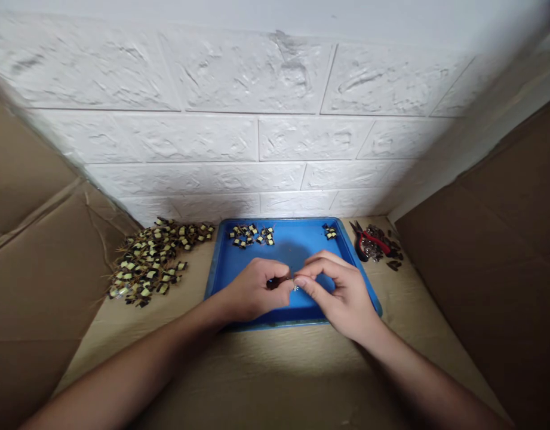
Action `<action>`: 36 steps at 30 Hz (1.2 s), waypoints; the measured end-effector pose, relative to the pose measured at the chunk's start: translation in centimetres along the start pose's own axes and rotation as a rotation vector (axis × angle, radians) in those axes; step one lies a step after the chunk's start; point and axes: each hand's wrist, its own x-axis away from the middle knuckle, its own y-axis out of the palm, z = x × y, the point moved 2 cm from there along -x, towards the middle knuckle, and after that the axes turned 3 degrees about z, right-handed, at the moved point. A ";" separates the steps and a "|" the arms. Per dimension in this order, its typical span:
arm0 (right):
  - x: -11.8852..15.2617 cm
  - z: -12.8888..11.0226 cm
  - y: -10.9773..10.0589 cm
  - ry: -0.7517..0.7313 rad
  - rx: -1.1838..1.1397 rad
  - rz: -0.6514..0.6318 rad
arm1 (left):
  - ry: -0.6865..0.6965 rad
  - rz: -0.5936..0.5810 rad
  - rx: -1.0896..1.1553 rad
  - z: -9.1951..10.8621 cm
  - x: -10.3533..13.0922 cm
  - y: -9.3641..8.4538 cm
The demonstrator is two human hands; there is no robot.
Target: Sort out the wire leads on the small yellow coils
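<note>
Above the front part of a blue tray, my left hand and my right hand meet at the fingertips. Both are closed in a pinch around something small, mostly hidden by the fingers; a tiny pale, shiny bit shows between them. Several small black parts with pale yellow wrapping lie at the back left inside the tray. A smaller cluster of the same parts sits in its back right corner.
A large heap of similar black and yellow parts lies left of the tray. To its right are red-handled pliers on small metallic and dark pieces. Cardboard panels stand on both sides; a white brick-patterned wall rises behind.
</note>
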 end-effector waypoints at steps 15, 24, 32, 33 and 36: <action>-0.7 0.8 -0.8 0.164 -0.384 -0.209 | -0.030 -0.100 0.042 0.4 0.2 -0.1; -1.1 1.2 -0.5 0.128 -0.259 -0.264 | -0.037 -0.134 0.069 0.2 0.3 0.1; -0.7 1.5 0.0 0.197 -0.310 -0.120 | -0.106 -0.099 0.340 0.1 0.3 -0.5; -0.5 1.5 0.1 0.184 -0.299 -0.085 | -0.114 -0.074 0.354 0.2 0.3 -0.6; 0.0 1.0 0.4 0.100 -0.222 0.032 | -0.128 0.032 0.308 0.4 0.2 -0.7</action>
